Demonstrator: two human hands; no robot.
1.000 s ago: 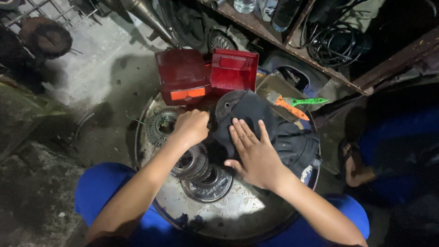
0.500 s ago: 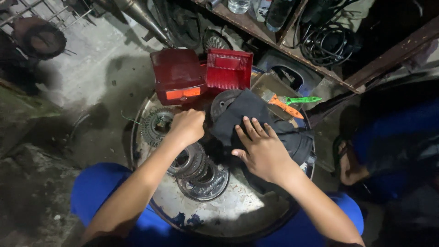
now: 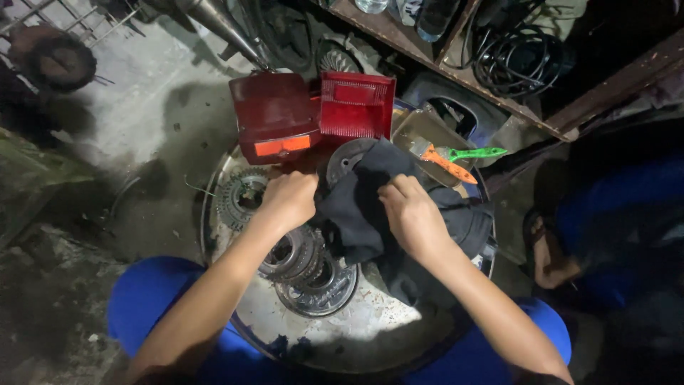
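From the head camera we look down on a round metal basin (image 3: 235, 314) set on a concrete floor (image 3: 142, 114), with our blue-clad knees at either side of it. Our left hand (image 3: 288, 201) is clenched into a fist, gripping the left edge of a black cloth (image 3: 356, 214) that lies bunched across the middle of the basin. Our right hand (image 3: 413, 214) has its fingers curled down into the same cloth further right, pinching a fold of it, so both hands grasp the cloth.

Under and beside our left forearm sits a stack of ribbed metal clutch parts (image 3: 296, 257), and a shiny ring-shaped plate (image 3: 320, 289) lies touching it on the basin floor. A toothed sprocket (image 3: 239, 196) rests just left of the left fist. A dark round disc (image 3: 345, 160) shows partly from under the cloth's upper edge.

At the far rim of the basin stand two red tail-light housings: a smooth one with an orange strip (image 3: 274, 125) and, just beside it, a ribbed lens (image 3: 356, 105). To the right a small metal tray (image 3: 420, 132) holds an orange-handled brush (image 3: 445, 162) and a green-handled tool (image 3: 477, 152). A coil of black cable (image 3: 513, 57) lies on the wooden shelf (image 3: 427, 53) beyond. Another person's hand (image 3: 552, 257) rests at the right edge.
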